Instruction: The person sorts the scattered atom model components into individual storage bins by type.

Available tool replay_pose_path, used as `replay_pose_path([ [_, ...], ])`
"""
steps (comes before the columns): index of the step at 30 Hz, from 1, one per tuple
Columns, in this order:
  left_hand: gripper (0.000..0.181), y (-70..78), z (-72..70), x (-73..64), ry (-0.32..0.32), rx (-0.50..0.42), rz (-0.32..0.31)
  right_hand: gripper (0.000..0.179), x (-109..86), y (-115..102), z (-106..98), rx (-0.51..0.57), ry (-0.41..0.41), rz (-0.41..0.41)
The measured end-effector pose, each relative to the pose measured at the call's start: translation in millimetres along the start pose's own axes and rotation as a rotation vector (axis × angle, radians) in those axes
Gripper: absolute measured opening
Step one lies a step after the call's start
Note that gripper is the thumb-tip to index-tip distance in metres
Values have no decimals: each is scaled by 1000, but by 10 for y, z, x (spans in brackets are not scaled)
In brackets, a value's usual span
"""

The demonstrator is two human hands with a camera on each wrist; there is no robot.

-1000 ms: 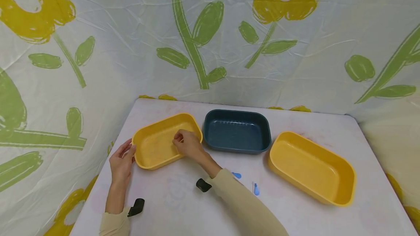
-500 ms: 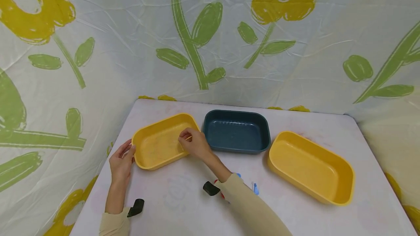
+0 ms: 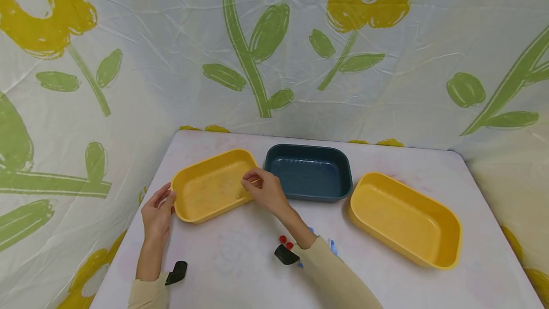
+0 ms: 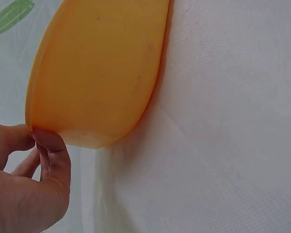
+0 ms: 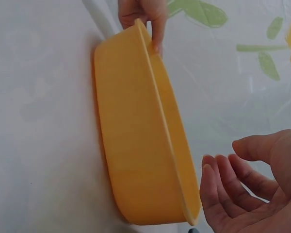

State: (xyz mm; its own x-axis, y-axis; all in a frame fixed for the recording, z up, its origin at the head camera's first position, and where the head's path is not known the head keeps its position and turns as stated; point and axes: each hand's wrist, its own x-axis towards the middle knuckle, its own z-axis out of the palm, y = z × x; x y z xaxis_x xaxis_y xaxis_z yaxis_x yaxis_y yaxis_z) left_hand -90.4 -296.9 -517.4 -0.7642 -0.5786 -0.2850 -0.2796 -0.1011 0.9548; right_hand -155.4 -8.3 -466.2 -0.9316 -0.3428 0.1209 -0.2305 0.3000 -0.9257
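Observation:
At the left of the table, my left hand pinches the end rim of a yellow plastic tray. In the left wrist view its thumb lies against the tray's outer wall, just under the rim. My right hand is over the tray's right end, fingers bent softly. The right wrist view shows a gap between thumb and fingertips, with nothing in it. A few tiny pale specks show on the tray's floor near the right hand; what they are is too small to make out.
A dark blue tray stands just right of the yellow one, and a second yellow tray sits farther right. Small red pieces and a light blue piece lie near the right forearm, which partly hides others.
My right hand has drifted right, from over the tray's middle to its right end, and its fingers have parted somewhat. Red pieces have come into view by the sleeve. The left hand stays put.

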Motion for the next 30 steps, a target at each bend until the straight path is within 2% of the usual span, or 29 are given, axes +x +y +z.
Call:
replay_pose_path([
  [11,43,17,9,-10,15,-27,-23,10,-232,-53,-207,45,41,5],
  [16,44,21,11,-20,11,-1,-21,11,-336,-51,-309,43,55,30],
  [30,44,28,18,-21,11,2,-30,12,-605,24,-585,51,119,112],
])
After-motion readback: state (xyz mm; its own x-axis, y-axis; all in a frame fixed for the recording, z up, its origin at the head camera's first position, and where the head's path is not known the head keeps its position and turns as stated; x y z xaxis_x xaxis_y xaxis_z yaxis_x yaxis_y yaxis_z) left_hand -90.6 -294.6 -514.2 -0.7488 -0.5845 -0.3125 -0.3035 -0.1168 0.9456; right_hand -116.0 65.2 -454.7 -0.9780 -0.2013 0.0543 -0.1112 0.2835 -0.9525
